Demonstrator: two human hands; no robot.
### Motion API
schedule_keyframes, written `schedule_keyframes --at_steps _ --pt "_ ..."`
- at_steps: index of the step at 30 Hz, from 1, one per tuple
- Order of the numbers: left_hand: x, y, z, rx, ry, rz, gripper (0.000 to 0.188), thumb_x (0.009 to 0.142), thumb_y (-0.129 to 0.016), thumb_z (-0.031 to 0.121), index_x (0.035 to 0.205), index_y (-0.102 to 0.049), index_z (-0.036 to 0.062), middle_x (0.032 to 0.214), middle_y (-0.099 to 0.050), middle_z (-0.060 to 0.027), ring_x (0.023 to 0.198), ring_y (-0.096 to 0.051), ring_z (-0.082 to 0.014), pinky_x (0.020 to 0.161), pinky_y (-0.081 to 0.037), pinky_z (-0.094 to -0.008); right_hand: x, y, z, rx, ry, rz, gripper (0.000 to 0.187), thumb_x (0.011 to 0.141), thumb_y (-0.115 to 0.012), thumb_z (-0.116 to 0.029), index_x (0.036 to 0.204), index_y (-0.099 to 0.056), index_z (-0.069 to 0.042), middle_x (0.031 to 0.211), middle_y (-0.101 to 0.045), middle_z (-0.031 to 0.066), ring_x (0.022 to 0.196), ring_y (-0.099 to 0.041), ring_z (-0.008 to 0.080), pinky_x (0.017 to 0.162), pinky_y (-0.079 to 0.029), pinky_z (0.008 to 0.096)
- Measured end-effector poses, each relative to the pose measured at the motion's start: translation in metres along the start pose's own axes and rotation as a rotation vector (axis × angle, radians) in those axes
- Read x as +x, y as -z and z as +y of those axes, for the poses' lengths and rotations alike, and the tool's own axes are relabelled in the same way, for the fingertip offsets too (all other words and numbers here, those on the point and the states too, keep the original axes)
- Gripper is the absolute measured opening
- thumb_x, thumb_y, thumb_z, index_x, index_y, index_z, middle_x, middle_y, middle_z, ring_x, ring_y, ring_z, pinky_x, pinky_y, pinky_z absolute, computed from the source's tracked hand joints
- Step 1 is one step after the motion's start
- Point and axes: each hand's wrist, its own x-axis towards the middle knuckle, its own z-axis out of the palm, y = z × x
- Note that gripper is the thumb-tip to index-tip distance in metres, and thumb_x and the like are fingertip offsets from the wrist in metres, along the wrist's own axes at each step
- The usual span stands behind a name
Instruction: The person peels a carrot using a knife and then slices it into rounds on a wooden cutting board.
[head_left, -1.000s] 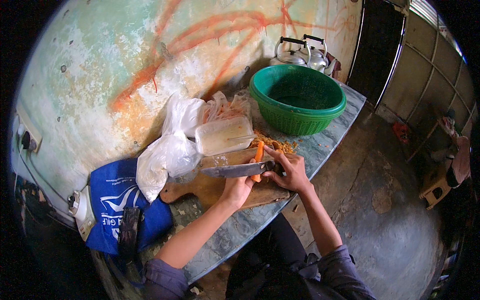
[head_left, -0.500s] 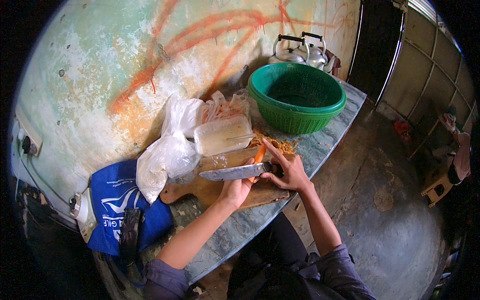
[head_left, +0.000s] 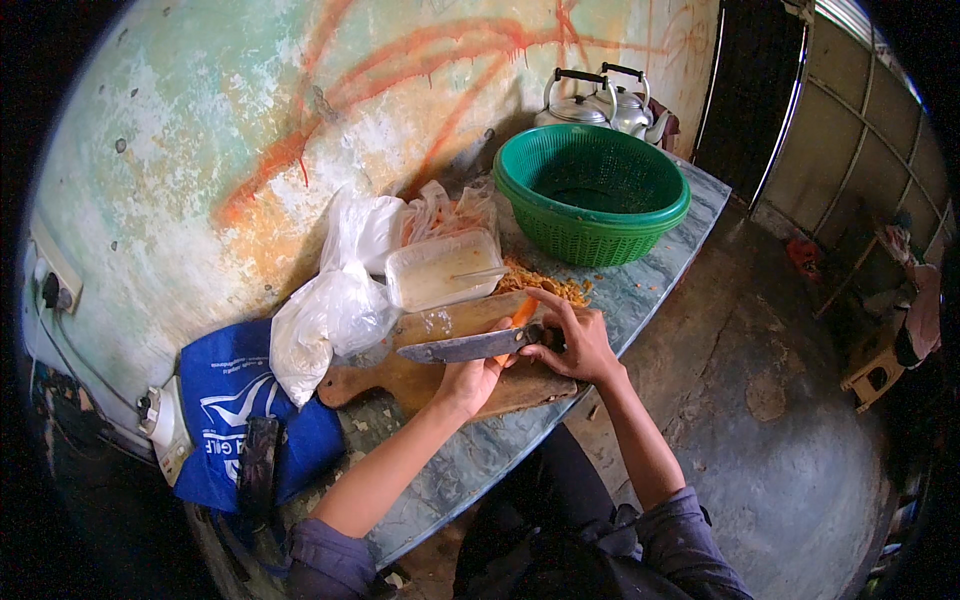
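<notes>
Just above the cutting board (head_left: 415, 380), I see the left hand (head_left: 470, 382) curled around a carrot (head_left: 524, 312), the knife (head_left: 460, 348) lying across in front of it. The right hand (head_left: 583, 347) is closed on the knife's handle, index finger stretched toward the carrot's upper end. Beyond the board on the bench (head_left: 660, 255) I make out orange shreds (head_left: 545, 284) and a white tray (head_left: 440, 280); left of the board, a blue bag (head_left: 302, 425); beyond the board's right end, a green basket (head_left: 590, 238).

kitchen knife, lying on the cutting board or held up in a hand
Held up: the right hand grips the kitchen knife, whose blade crosses over the left hand holding the carrot.
</notes>
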Motion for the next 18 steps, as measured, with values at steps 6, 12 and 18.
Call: schedule_keyframes --at_steps 6,12,18 --pt "0.001 -0.014 0.004 -0.062 0.028 0.046 0.026 0.093 -0.061 0.019 0.109 -0.064 -0.0015 0.091 -0.063 -0.0064 0.077 -0.054 -0.0116 0.066 -0.043 -0.0266 -0.002 -0.005 0.01 -0.034 0.105 0.079 0.077 0.074 -0.076 -0.046 0.132 -0.043 -0.008 0.071 -0.063 0.0098 0.06 -0.062 0.0264 0.056 -0.048 0.0349" --pt "-0.001 -0.014 0.002 -0.037 -0.001 0.113 0.023 0.094 -0.059 0.014 0.11 -0.061 -0.0025 0.098 -0.062 -0.0079 0.082 -0.056 -0.0127 0.071 -0.047 -0.0273 0.0 -0.003 0.008 -0.037 0.1 0.033 0.081 0.074 -0.076 -0.045 0.136 -0.041 -0.006 0.069 -0.063 0.0097 0.058 -0.062 0.0261 0.056 -0.047 0.0325" --pt "0.002 -0.014 0.004 -0.006 -0.02 0.112 0.018 0.09 -0.062 0.008 0.106 -0.06 0.0018 0.103 -0.063 -0.0059 0.089 -0.058 -0.0134 0.077 -0.049 -0.0275 0.005 0.002 -0.002 -0.019 -0.036 -0.021 0.087 0.078 -0.069 -0.052 0.147 -0.03 -0.015 0.06 -0.057 0.0096 0.058 -0.059 0.031 0.056 -0.045 0.0389"
